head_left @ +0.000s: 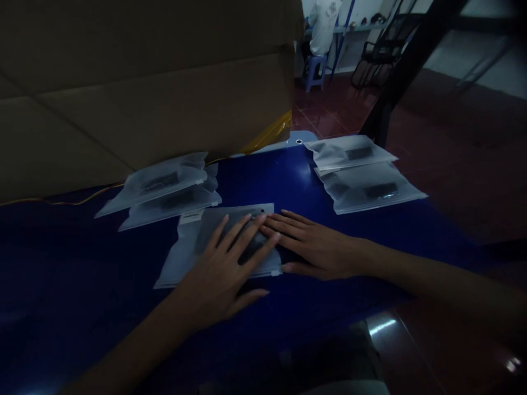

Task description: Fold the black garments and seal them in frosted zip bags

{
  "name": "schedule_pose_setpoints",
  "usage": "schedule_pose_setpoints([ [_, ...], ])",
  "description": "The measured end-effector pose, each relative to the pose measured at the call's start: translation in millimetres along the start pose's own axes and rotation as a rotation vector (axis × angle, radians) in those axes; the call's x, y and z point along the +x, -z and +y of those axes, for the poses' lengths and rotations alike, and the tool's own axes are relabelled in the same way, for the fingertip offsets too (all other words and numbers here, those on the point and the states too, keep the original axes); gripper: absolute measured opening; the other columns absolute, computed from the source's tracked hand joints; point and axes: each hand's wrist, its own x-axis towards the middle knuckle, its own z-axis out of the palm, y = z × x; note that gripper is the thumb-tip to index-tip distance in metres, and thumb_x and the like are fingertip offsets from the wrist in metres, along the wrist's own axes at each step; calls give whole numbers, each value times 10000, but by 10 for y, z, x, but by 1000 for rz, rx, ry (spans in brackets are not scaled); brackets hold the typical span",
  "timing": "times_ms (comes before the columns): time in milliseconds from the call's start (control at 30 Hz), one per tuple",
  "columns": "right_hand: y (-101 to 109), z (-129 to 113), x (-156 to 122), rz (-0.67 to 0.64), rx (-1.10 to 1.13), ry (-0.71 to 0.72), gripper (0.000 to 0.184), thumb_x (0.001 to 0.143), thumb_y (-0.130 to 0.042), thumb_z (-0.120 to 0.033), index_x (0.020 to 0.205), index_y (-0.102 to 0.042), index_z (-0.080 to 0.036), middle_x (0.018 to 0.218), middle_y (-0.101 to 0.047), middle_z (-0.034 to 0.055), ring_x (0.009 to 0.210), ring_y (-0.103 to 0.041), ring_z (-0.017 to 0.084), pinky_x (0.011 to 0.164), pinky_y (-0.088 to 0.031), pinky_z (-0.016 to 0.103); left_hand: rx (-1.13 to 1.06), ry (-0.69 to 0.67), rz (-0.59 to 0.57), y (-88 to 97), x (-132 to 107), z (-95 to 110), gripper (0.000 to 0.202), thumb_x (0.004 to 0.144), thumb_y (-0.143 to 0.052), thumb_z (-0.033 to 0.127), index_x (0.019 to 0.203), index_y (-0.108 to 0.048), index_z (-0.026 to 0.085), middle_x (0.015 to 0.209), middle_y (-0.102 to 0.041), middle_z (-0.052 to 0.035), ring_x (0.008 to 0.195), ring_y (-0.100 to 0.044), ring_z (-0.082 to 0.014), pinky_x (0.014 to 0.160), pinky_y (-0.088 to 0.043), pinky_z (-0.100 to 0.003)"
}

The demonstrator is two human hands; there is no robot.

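My left hand (218, 269) and my right hand (313, 247) lie flat on a frosted plastic zip bag (218, 225), fingertips almost meeting over it. A dark item shows through the bag, partly hidden by my fingers, and a white label (190, 216) sits at its corner. Neither hand grips it. Two overlapping frosted bags (158, 186) lie beyond my left hand, and another overlapping pair (362, 175) lies beyond my right hand. Each holds a dark item.
A large cardboard box (123, 93) overhangs the far left of the blue table (82, 263). An orange wire (69, 203) runs along the box's base. Beyond the table, a seated co-worker (323, 27) is on a blue stool (315, 71), near a black chair (379, 55) and dark post (411, 71).
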Motion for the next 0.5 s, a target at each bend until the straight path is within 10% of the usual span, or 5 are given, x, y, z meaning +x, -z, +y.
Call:
schedule_pose_setpoints([
  [167, 16, 77, -11, 83, -174, -77, 736, 1104, -395, -506, 1655, -198, -60, 1730, -223, 176, 1632, -100, 267, 1321, -209, 521, 17, 121, 12, -81, -26, 9, 571, 1077, -473, 286, 1627, -352, 377, 1704, -312, -157, 1540, -345, -449, 1156, -351, -751],
  [333, 117, 221, -52, 252, -504, -374, 621, 1092, -418, -461, 1617, -369, -133, 1714, -275, 191, 1623, -125, 364, 1301, -159, 614, 36, 281, -11, -6, -81, -139, 386, 1026, -519, 411, 1305, -674, 194, 1605, -457, -193, 1506, -384, -467, 1168, -352, -748],
  [500, 229, 385, -144, 338, -606, -758, 689, 1054, -423, -571, 1623, -362, -188, 1707, -279, 194, 1577, -148, 512, 1215, -165, 773, 153, 439, 1, -16, -85, -177, 415, 1039, -426, 469, 1107, -668, 139, 1470, -557, -260, 1404, -514, -441, 1137, -418, -696],
])
